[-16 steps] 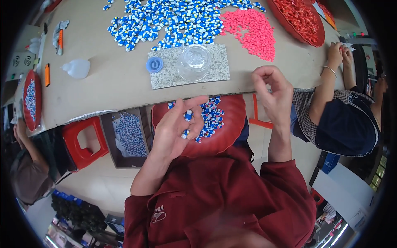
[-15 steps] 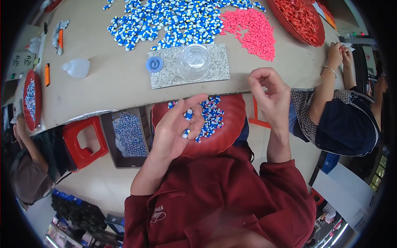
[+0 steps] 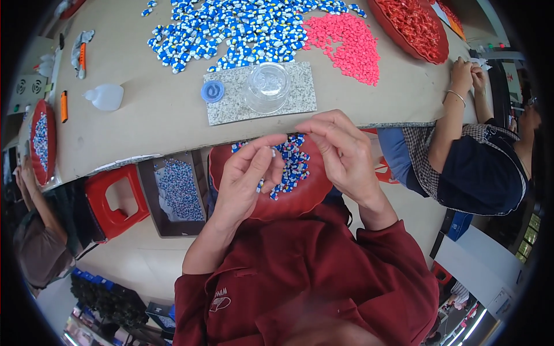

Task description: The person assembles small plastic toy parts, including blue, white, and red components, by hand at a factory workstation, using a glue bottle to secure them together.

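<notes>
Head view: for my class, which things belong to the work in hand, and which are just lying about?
Seemingly part of the work: left hand, right hand, red bowl beneath, blue-white pieces inside it, probably the blue-white pile and pink pile.

Seemingly lying about: white bottle, orange tool nearest it, left red stool.

Left hand (image 3: 247, 173): above the red bowl's (image 3: 291, 207) left part, fingers curled, index finger stretched rightward over the thumb
Right hand (image 3: 346, 154): at the bowl's right side, fingers bent leftward, fingertip contact unclear
Left forearm (image 3: 212, 239): bare, slanting up from the bowl's lower left
Right forearm (image 3: 378, 210): bare, from its lower right
</notes>
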The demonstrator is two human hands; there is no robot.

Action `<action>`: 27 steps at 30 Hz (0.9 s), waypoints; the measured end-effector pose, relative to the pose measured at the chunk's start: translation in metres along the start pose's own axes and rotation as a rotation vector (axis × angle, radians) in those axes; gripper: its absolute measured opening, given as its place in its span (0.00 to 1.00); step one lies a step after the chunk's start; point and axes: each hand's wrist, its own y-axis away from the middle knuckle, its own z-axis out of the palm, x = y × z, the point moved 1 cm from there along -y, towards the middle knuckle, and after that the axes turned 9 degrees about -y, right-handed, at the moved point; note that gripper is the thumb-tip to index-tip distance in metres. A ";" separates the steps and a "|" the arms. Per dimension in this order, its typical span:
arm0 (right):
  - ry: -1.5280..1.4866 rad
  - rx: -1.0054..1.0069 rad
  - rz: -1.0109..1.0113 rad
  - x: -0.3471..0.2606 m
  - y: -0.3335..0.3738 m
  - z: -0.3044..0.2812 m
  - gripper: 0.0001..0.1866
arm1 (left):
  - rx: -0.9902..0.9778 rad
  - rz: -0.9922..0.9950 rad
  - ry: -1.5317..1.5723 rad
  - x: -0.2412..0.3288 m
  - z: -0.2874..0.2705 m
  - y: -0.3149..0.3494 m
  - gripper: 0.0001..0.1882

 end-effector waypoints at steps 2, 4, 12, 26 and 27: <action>0.024 -0.006 0.002 -0.004 -0.001 0.001 0.11 | 0.092 -0.044 -0.237 0.003 0.005 -0.002 0.13; 0.049 -0.011 0.002 -0.006 -0.002 0.002 0.13 | 0.108 0.032 -0.318 -0.001 0.009 -0.008 0.12; 0.398 -0.110 -0.319 -0.011 -0.001 0.006 0.19 | 0.080 0.089 -0.251 -0.008 0.011 -0.018 0.09; 0.321 -0.068 -0.294 -0.004 0.003 0.000 0.17 | 0.033 0.255 -0.504 -0.013 0.003 -0.017 0.08; 0.334 -0.062 -0.286 -0.004 0.004 0.001 0.17 | 0.032 0.255 -0.503 -0.014 0.004 -0.017 0.08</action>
